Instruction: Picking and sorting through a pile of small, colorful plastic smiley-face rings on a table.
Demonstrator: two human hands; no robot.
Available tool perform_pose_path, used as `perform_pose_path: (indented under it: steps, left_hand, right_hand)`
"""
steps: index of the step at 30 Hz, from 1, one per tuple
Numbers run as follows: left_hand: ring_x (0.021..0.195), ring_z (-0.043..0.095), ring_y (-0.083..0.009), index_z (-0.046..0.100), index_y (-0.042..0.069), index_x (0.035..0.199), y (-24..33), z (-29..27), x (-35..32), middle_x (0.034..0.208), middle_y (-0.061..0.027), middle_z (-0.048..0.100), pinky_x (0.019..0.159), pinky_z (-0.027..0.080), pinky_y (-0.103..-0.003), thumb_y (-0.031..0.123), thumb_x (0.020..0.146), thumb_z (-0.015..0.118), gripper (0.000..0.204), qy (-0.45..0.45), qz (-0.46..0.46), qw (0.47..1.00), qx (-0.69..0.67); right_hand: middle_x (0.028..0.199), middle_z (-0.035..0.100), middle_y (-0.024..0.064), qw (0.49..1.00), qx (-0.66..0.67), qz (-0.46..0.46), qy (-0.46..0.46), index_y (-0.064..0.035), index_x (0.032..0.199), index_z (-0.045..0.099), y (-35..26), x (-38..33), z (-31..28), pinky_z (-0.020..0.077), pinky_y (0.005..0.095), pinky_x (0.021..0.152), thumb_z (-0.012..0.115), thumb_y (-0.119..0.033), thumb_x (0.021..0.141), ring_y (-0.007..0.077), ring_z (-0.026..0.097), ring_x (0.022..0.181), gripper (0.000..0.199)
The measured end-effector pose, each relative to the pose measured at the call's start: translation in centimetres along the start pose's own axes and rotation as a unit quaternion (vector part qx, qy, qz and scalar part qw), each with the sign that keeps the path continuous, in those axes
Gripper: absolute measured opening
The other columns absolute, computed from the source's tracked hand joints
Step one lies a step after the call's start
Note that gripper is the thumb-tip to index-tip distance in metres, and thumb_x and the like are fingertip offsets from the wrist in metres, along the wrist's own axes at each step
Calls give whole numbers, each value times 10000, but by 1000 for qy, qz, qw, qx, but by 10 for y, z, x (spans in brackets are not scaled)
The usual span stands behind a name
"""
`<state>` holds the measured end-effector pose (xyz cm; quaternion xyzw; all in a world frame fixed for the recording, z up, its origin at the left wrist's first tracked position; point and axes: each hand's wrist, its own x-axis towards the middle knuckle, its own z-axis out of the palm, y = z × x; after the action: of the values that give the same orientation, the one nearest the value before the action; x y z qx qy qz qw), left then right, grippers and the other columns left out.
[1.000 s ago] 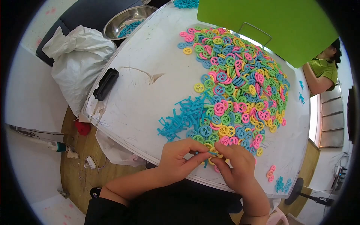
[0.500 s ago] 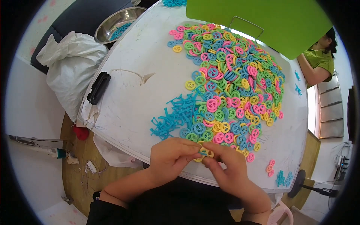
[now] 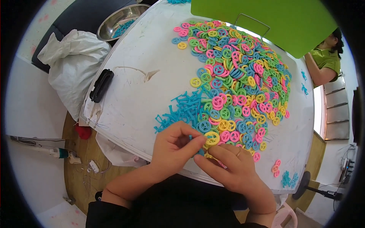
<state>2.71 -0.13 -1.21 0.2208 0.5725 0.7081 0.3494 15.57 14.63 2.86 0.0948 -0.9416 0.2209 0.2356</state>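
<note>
A yellow toy wheel (image 3: pixel 211 138), a spoked ring, sits at the fingertips of my left hand (image 3: pixel 173 146), which is closed on it between thumb and forefinger. Bits of blue plastic show at the same fingers, partly covered by them. Just right of it, my right hand (image 3: pixel 234 163) is held low over the near edge of the wheel heap, thumb and fingers apart. A sliver of pink shows in that gap. Behind both hands spreads a big heap of pink, blue, green and yellow wheels (image 3: pixel 239 74). Thin blue plastic figure-like pieces (image 3: pixel 186 108) lie piled beside its left side.
A green board (image 3: pixel 262 22) with a wire handle stands at the table's far side. A person in a green top (image 3: pixel 323 62) sits far right. Left of the white table (image 3: pixel 133 95) are a metal bowl (image 3: pixel 104 32) and a white sack (image 3: pixel 74 68). Small pink wheels (image 3: pixel 276 168) lie near right.
My left hand has risen slightly and now bears the yellow wheel at its fingertips. The right hand has come away from that wheel, its fingers spreading lower down.
</note>
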Motion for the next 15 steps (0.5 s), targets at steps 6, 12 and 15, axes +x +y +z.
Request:
perform_pose_path:
  steps: [6, 12, 15]
  left_hand:
    - [815, 608, -100, 634, 26, 1065, 16, 9, 19, 946, -29, 641, 712, 506, -254, 20, 909, 714, 176, -70, -62, 995, -27]
    - [953, 685, -244, 637, 38, 1231, 28, 11, 36, 1070, -80, 708, 824, 543, -338, 52, 813, 803, 450, -120, 311, 899, 284]
    - [1000, 696, -274, 656, 31, 1185, 19, 4, 27, 1115, -119, 717, 864, 545, -349, 23, 784, 813, 430, -159, 247, 923, 247]
  right_hand:
    - [882, 640, 74, 1000, -8, 6, -20, -53, 993, 720, 14, 6, -17, 523, 315, 578, 743, 5, 711, 211, 651, 708, 289]
    - [911, 705, 105, 854, 417, 292, 103, -17, 1016, 709, 25, -4, -24, 525, 281, 628, 730, 60, 817, 173, 693, 794, 215]
    - [937, 709, 102, 871, 410, 266, 44, 3, 1048, 708, 27, -4, -19, 539, 254, 693, 700, 79, 850, 137, 684, 836, 212]
